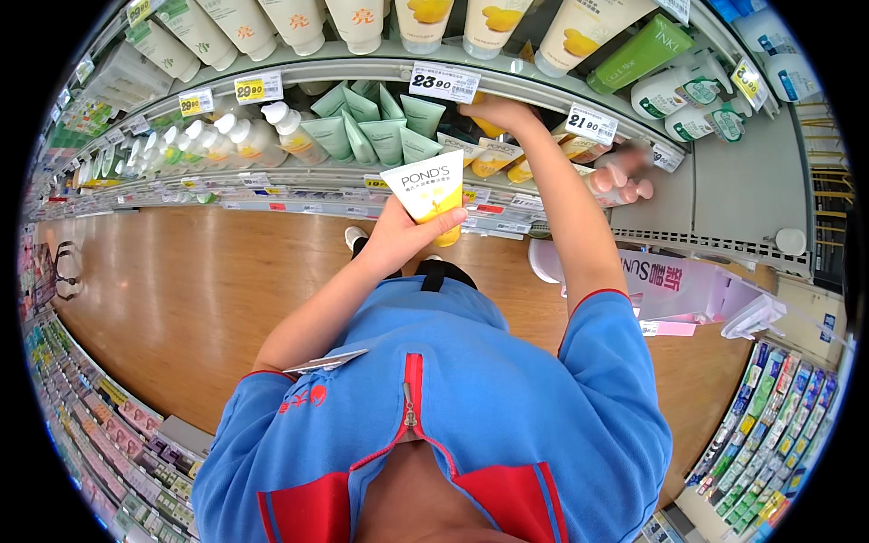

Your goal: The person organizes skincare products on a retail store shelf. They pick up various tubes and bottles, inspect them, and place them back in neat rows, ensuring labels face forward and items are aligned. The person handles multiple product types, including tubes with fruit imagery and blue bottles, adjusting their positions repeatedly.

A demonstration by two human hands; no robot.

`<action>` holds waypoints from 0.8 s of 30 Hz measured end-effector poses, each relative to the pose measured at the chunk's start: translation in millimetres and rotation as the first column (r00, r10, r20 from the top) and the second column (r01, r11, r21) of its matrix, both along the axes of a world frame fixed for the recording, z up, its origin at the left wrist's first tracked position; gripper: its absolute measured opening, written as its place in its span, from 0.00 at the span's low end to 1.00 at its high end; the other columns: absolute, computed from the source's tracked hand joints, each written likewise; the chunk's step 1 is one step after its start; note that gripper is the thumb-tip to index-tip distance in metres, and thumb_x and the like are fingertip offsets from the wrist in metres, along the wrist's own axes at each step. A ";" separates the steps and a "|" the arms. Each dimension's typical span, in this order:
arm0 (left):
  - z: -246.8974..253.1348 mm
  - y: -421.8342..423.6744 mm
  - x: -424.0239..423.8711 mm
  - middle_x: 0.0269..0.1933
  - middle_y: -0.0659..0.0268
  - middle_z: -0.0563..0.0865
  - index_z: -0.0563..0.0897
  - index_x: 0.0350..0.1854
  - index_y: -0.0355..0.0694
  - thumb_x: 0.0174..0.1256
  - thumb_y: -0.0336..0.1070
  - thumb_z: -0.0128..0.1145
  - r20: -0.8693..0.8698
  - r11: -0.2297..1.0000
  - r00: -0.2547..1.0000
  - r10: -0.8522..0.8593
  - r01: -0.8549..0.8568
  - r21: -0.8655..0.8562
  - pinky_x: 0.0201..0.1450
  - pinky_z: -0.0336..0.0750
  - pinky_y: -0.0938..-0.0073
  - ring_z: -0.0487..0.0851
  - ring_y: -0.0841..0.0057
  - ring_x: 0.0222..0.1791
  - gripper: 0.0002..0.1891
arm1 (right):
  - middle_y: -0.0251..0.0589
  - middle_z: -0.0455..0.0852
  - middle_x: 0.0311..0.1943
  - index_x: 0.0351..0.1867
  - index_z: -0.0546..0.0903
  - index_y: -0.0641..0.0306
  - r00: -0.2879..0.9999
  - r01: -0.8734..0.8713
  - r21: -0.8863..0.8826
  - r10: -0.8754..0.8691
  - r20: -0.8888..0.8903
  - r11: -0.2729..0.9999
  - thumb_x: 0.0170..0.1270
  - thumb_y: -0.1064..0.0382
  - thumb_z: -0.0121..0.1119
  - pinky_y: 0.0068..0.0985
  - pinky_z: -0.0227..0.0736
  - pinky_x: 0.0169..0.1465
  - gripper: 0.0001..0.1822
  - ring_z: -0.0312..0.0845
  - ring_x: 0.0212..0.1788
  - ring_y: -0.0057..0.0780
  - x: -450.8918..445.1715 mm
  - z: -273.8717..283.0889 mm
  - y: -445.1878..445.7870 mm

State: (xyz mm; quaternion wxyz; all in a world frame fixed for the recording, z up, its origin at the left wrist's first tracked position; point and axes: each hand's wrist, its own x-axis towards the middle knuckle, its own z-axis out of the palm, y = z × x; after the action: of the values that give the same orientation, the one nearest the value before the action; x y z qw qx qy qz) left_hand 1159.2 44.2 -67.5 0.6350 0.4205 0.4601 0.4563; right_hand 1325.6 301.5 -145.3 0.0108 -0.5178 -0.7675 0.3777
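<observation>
My left hand (pixel 407 231) grips a white-and-yellow Pond's tube (pixel 434 193) in front of the shelf, its wide crimped end up. Under the upper shelf's edge, my right hand (pixel 506 112) reaches in among the tubes. Its fingers are around a yellow tube (pixel 490 127), most of which the hand and a price tag hide. Beside that hand stands a row of white-and-yellow Pond's tubes (pixel 494 157). Pale green tubes (pixel 380 136) crowd together to the left of the row.
Pump bottles (pixel 234 136) line the shelf at left. Price tags (pixel 445 81) hang along the upper shelf edge, with larger tubes (pixel 499 24) above. Pink-capped bottles (pixel 614 180) stand at right. A pink-and-white display stand (pixel 669 285) rises from the wooden floor (pixel 176 292).
</observation>
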 end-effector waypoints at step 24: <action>-22.7 16.3 -1.6 0.61 0.61 0.87 0.77 0.67 0.33 0.75 0.39 0.67 0.018 0.997 0.997 0.069 -0.070 0.040 0.64 0.78 0.70 0.84 0.76 0.60 0.24 | 0.48 0.92 0.50 0.56 0.87 0.61 0.958 0.054 0.108 -0.021 -0.287 0.993 0.68 0.52 0.67 0.34 0.79 0.58 0.21 0.88 0.50 0.42 14.3 2.7 -35.8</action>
State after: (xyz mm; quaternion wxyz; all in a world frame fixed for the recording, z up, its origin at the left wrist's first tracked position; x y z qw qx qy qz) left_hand 1157.6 60.5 -90.2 0.6138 0.4133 0.4598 0.4908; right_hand 1339.9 265.7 -142.7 0.1581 -0.4708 -0.7683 0.4037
